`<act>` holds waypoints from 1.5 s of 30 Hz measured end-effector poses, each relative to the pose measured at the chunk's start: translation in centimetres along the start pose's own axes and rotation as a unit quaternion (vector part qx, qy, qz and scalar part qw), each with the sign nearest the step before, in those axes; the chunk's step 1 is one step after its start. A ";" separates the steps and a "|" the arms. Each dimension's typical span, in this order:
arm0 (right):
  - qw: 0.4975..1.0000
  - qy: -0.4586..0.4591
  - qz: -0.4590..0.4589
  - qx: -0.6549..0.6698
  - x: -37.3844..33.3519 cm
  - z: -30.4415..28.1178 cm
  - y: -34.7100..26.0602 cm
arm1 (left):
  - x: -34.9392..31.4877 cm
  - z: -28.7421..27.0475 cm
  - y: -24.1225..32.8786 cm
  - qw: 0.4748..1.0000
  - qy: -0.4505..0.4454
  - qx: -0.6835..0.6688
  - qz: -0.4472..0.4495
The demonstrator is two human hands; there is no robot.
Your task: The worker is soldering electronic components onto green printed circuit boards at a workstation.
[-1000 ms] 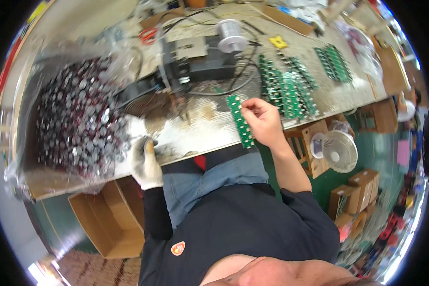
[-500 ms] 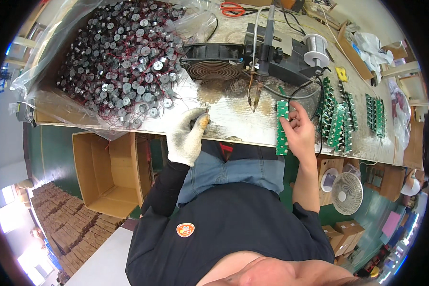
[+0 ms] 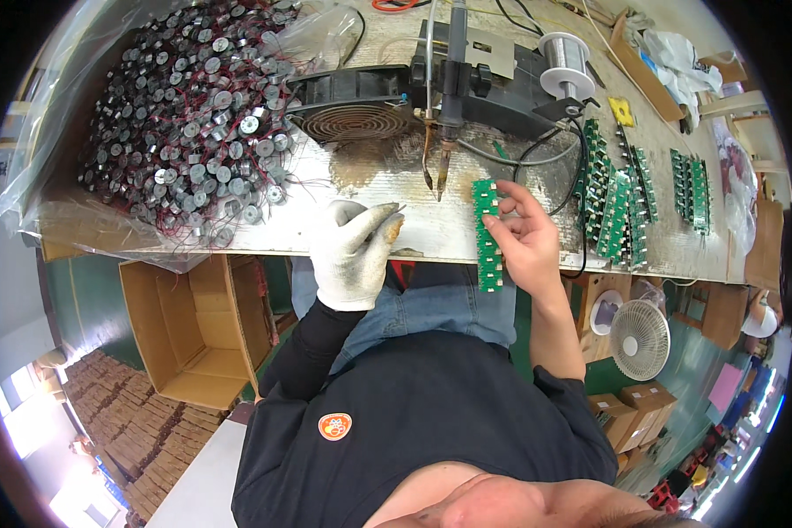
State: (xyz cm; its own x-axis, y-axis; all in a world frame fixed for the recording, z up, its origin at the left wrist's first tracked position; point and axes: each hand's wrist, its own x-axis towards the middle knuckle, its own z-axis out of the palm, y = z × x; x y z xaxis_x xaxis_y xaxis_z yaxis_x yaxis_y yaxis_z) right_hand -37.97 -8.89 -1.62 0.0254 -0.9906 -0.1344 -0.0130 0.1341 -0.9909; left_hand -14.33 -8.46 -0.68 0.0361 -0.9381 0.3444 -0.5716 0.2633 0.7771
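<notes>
My left hand (image 3: 355, 253), in a white glove with stained fingertips, is closed in a pinch over the bench's front edge. A thin dark tip shows at its fingertips; what it belongs to I cannot make out. Bare, my right hand (image 3: 528, 238) grips a long green circuit board strip (image 3: 488, 238) by its right edge, thumb on top. The strip stands lengthwise across the bench edge, its lower end over my lap. Between the two hands and a little farther off, a soldering iron (image 3: 450, 97) points its tip down, with a thin solder feed tube beside it.
A plastic-lined box holds a heap of small round metal motors (image 3: 194, 132) with red wires at left. Behind the iron stand a black fan (image 3: 352, 110) and a solder spool (image 3: 566, 66). More green boards (image 3: 616, 211) lie at right. An open carton (image 3: 194, 330) sits below the bench.
My left hand has moved right, nearer the soldering iron, and its fingers have turned to point right. The right hand keeps the strip in nearly the same place on the bench; the view has shifted.
</notes>
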 end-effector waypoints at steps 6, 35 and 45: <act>0.999 0.006 -0.022 -0.036 0.2 0.3 0.7 | 0.2 1.1 0.7 0.999 -0.011 0.001 0.032; 0.994 -0.091 -0.011 0.057 -0.9 2.6 -0.3 | 1.3 2.3 1.3 0.897 -0.141 -0.288 -0.305; 0.994 -0.089 -0.034 0.047 -0.8 2.8 0.0 | 1.6 2.5 1.3 0.882 -0.127 -0.314 -0.328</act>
State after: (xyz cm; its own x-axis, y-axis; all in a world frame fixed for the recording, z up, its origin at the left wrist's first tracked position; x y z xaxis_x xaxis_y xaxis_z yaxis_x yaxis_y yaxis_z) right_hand -35.19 -8.03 -1.50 0.1993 -0.9782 -0.0577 0.0890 0.0767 -0.9931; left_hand -17.04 -10.16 -0.46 -0.0403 -0.9340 -0.3551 0.0741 -0.3572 0.9311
